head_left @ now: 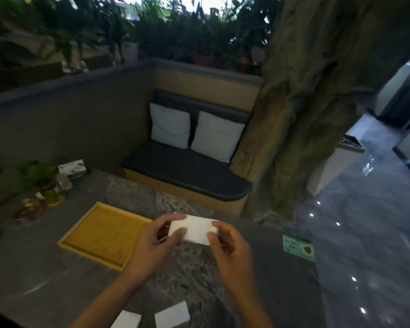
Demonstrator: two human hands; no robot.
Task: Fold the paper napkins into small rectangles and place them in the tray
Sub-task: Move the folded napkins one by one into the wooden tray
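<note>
White folded napkin (pixel 194 229) is being pinched by the left hand (pixel 155 242) and right hand (pixel 230 246). Both are hovering beside the yellow tray (pixel 81 242) near the table's (pixel 45 280) centre.

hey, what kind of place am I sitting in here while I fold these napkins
Probably a restaurant or cafe booth. A padded bench with two pale cushions faces the stone table, potted plants line the wall above, and a tissue box and green card sit on the table.

Green card's (pixel 298 247) print too blurred.
</note>
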